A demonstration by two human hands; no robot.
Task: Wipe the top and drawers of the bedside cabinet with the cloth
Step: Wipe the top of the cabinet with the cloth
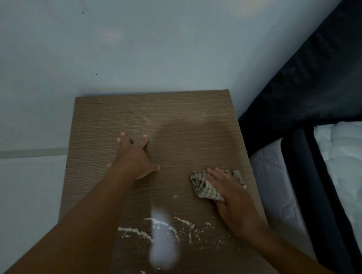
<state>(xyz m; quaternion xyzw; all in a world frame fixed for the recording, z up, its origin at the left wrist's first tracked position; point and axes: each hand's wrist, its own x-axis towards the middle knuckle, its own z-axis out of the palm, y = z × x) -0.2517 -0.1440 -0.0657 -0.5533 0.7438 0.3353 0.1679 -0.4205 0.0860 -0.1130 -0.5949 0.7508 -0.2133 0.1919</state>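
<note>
**Both hands down on the cabinet top**

The left forearm stretches in from the near left, the left hand (134, 158) released, fingers splayed on the bedside cabinet (174, 107). The right hand (228, 195) lies flat with straight fingers, pressing the checked cloth (202, 188) beneath it near the right edge.

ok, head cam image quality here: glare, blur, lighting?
Head view: dim, bluish light overall; pale glare streak on the cabinet top, over the white crumbs; left hand and cloth look slightly soft; wide-angle lens splays the cabinet's sides.
</note>
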